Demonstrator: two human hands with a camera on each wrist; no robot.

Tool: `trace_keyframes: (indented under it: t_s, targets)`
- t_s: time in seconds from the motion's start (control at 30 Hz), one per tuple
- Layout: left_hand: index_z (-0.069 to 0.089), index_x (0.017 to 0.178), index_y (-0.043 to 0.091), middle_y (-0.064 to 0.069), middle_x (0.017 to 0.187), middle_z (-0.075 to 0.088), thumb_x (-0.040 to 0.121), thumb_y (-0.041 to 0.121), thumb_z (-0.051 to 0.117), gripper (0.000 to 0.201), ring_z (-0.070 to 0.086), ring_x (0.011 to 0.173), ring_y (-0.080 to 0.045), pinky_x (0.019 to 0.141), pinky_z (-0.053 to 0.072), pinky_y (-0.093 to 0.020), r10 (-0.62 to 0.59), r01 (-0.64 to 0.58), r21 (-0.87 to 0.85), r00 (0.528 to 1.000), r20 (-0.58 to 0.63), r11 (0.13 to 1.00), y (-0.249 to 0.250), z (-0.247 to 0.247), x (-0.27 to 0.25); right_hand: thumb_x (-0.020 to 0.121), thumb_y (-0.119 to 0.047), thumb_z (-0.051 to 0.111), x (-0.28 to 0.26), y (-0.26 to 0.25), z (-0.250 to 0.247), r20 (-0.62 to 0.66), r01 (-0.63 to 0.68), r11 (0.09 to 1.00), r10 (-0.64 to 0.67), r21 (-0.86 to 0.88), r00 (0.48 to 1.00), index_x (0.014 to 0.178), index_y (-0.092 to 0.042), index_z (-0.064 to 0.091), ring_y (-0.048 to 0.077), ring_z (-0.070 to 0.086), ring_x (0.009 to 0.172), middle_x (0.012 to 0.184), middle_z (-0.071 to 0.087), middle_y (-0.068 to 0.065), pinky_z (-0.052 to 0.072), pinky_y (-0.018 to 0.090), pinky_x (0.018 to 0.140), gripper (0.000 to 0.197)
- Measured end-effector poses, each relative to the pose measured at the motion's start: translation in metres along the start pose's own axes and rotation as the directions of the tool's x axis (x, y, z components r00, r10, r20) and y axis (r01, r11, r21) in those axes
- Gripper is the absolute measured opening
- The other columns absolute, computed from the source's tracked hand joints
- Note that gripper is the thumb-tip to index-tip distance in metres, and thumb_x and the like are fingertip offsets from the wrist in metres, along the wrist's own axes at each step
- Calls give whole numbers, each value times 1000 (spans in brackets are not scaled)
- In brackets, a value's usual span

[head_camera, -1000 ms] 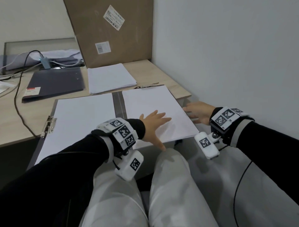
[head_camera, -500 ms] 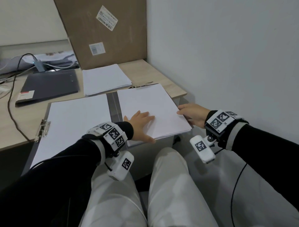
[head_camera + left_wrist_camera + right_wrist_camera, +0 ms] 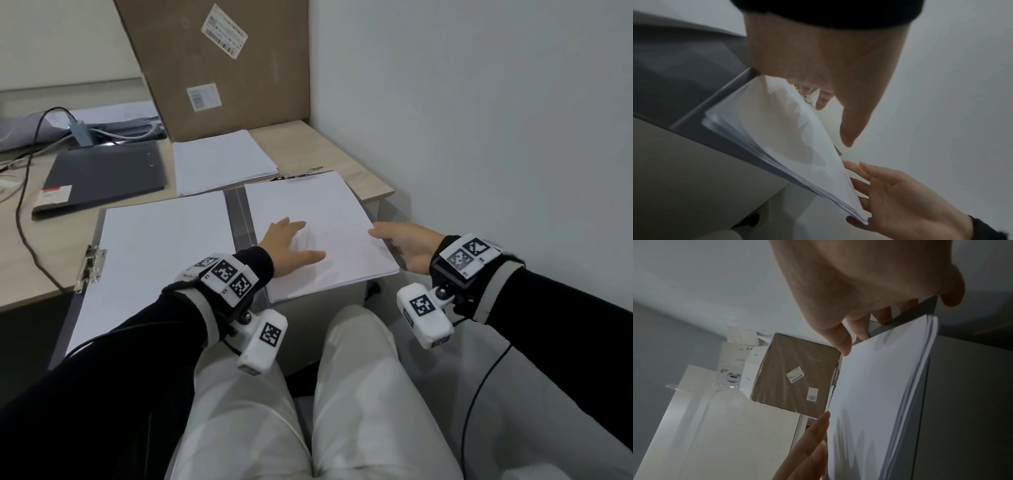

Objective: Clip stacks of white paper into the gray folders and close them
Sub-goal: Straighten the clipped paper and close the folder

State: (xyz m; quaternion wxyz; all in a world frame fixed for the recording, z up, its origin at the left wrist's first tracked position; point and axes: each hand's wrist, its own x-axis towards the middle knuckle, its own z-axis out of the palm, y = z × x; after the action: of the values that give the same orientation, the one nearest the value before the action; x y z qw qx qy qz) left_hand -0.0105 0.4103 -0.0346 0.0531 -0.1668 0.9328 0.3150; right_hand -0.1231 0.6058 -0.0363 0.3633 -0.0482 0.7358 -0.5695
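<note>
Folder work stands partly done. One gray folder (image 3: 239, 219) lies open flat at the near edge of the tabletop (image 3: 325, 150), overhanging it toward you. It carries two stacks of white paper: the left stack (image 3: 154, 253) sits under a metal clip (image 3: 90, 269) at its outer edge; the right stack (image 3: 318, 222) appears held by a second clip (image 3: 296, 176) at its far edge, though that clip is mostly hidden. Closing is not yet done. Count: two gray folders in view, the open one and a shut folder (image 3: 102, 181) farther back on your left; three paper stacks, the third loose stack (image 3: 222, 161) lying between the shut folder and the open one, apparently still to be clipped. Your left hand (image 3: 291, 243) lies flat, fingers spread, on the right stack. Your right hand (image 3: 407, 246) has straight fingers against that stack's outer edge, thumb on top, loosely, not clenched.
</note>
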Motion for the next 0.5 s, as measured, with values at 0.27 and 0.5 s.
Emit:
trace_keyframes:
  t_s: [0.27, 0.5]
  targets:
    - [0, 151, 34, 4, 160, -16, 67, 66, 65, 110, -20, 147, -22, 115, 5, -64, -27, -32, 425, 991, 131, 905, 2, 6, -9, 91, -8, 53, 0, 4, -13, -143, 11, 979, -41, -205, 989, 97, -18, 58, 14, 51, 71, 90, 58, 4, 41, 25, 62, 12]
    - [3, 151, 34, 3, 160, -16, 69, 59, 68, 108, -21, 147, -23, 113, -5, -61, 71, -132, 497, 988, 140, 858, 6, 25, -13, 74, -2, 76, -8, 14, -32, 88, 164, 876, -138, -454, 986, 136, -9, 45, 18, 46, 127, 136, 49, 6, 43, 29, 101, 69]
